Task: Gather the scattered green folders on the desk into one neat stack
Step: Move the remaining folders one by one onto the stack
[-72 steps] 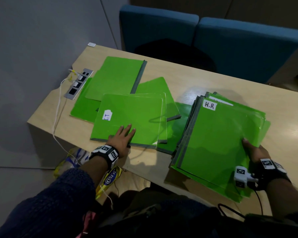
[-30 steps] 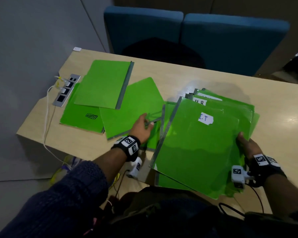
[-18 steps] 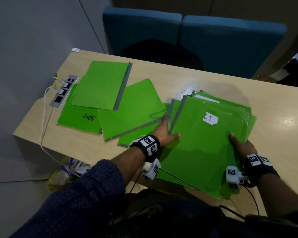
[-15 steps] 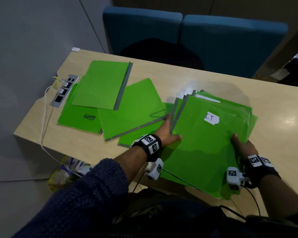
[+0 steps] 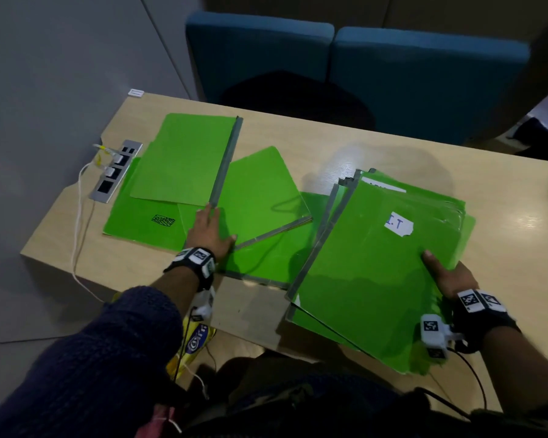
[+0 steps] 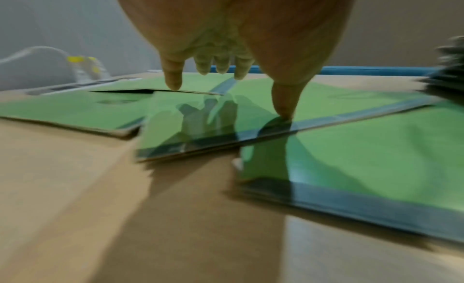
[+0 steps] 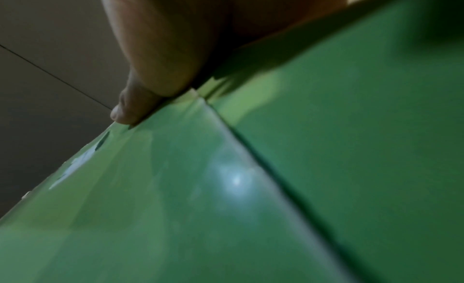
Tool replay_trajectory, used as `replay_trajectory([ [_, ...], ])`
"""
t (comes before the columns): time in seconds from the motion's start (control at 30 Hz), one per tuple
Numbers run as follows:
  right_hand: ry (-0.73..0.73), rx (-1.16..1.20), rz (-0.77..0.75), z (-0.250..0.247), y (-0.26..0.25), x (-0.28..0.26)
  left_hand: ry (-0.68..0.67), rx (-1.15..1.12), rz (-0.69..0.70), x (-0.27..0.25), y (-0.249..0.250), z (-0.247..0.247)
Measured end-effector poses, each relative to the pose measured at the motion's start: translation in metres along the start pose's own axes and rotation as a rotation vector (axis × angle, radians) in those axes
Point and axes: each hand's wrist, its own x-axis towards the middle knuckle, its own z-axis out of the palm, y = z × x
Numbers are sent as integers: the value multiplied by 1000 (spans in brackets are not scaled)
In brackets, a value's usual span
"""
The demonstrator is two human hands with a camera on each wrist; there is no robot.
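A stack of green folders (image 5: 370, 279) lies at the right of the desk, the top one labelled "I.T". My right hand (image 5: 446, 273) grips its right edge; in the right wrist view the thumb (image 7: 133, 110) lies on the top cover (image 7: 200, 188) and the other fingers are hidden. My left hand (image 5: 208, 229) rests flat, fingers straight, on a tilted loose folder (image 5: 260, 197) with a grey spine. In the left wrist view the thumb (image 6: 283, 108) touches that spine (image 6: 351, 112). Three more folders lie loose: far left (image 5: 184, 159), with a scribble (image 5: 140, 219), by the front edge (image 5: 266, 260).
A socket strip (image 5: 114, 172) with a white cable sits at the desk's left edge, partly under the folders. Two blue chairs (image 5: 424, 74) stand behind the desk (image 5: 377, 147). A yellow bag (image 5: 193, 343) lies under the front edge.
My left hand carried the "I.T" folder onto the stack, let it go at the stack's left edge, and has moved left onto the tilted folder. The right hand has kept its grip.
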Motion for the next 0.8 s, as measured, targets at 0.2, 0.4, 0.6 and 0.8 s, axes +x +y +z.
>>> replay_trajectory([
  [0.2, 13, 3, 38, 2, -7, 1, 17, -51, -52, 26, -45, -23],
  [0.4, 7, 108, 75, 5, -5, -4, -103, 9, 16, 51, -39, -30],
  [0.6, 25, 105, 126, 6, 17, 17, -43, 302, -16, 61, -10, -31],
  [0.8, 54, 101, 141, 7, -6, -5, -27, -21, 48, 69, -5, -33],
])
